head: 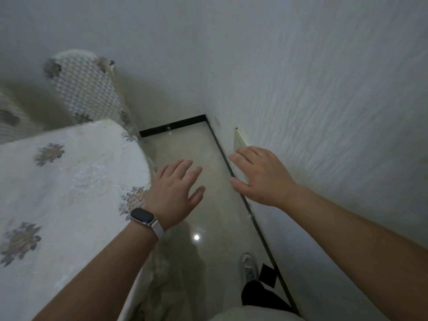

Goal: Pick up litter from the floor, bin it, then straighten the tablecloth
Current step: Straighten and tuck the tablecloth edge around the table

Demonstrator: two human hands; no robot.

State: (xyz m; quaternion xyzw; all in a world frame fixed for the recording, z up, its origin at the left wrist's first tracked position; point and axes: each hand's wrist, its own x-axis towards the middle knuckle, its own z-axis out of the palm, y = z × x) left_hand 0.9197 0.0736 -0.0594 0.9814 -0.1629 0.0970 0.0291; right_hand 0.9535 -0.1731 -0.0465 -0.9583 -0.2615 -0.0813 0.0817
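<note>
A white tablecloth (69, 181) with grey-brown flower motifs covers the table at the left, its edge hanging down toward the floor. My left hand (176, 193), with a smartwatch on the wrist, hovers just past the cloth's right edge, fingers straight and spread, holding nothing. My right hand (261, 174) is out in front of the wall at the right, fingers relaxed and empty. A small black piece (267, 275) lies on the glossy floor (196, 147) by the skirting, near my shoe. I see no bin.
A chair (85, 89) with a patterned white cover stands behind the table in the corner. A textured white wall (324, 100) runs close along the right, with a black skirting strip (243, 198) at its foot. My shoe (249, 265) stands on the narrow strip of floor between table and wall.
</note>
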